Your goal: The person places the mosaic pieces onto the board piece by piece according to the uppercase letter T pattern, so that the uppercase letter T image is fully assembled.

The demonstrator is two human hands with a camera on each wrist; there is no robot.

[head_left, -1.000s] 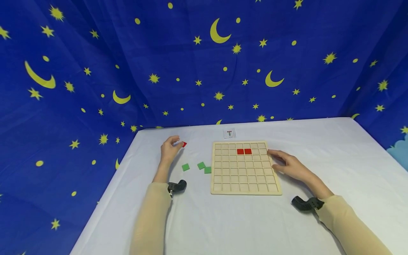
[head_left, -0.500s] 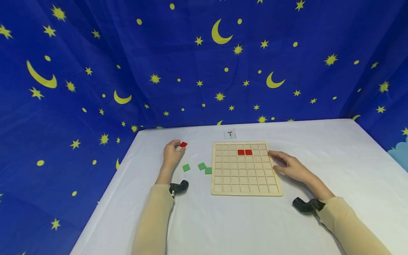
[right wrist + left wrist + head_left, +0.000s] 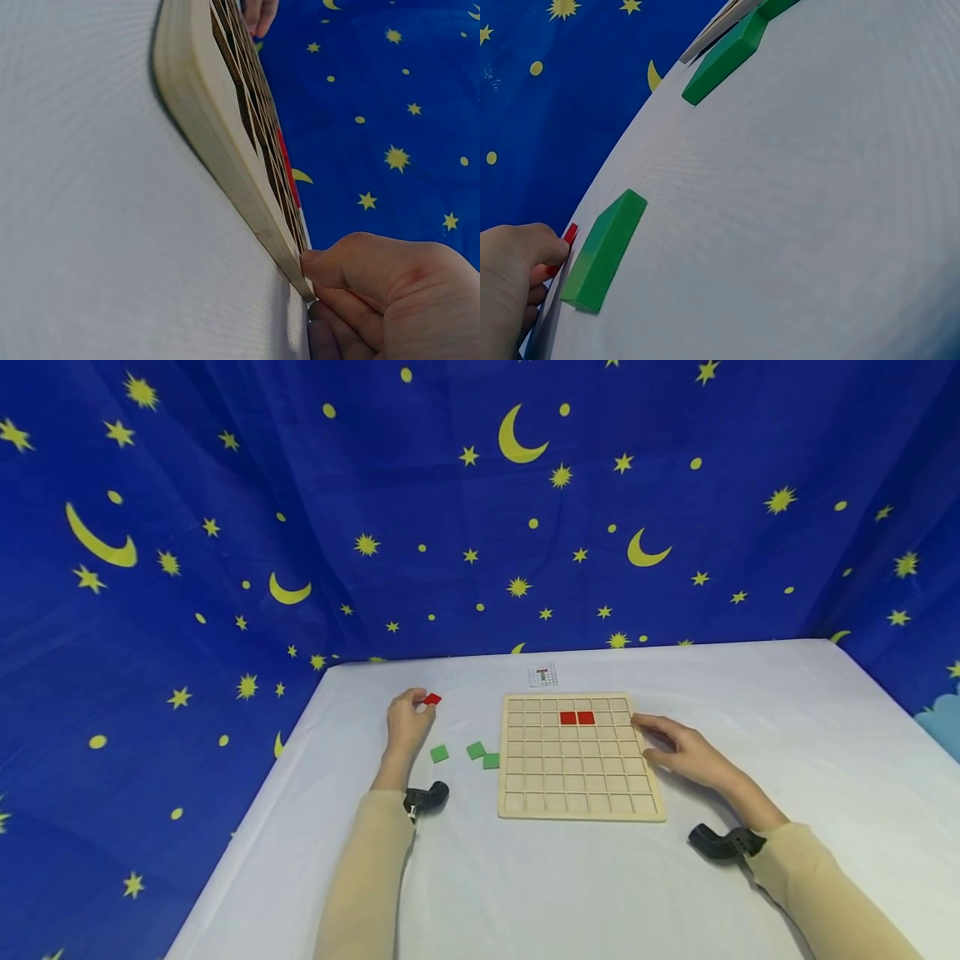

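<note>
In the head view my left hand pinches a red square tile between thumb and fingers, left of the wooden grid board. The left wrist view shows that red tile edge-on at the fingertips. My right hand touches the board's right edge with its thumb and fingertips, the fingers loosely bent. In the right wrist view the thumb lies against the board's rim. Two red tiles sit side by side in the board's second row from the far side.
Green tiles lie left of the board: one apart, and two close together by its left edge. Beyond the board lies a small printed grid card. A blue star-patterned curtain stands behind the white-covered table.
My left hand has shifted slightly right, and the red tile in it has turned so more of its face shows. The right hand stays at the board's edge.
</note>
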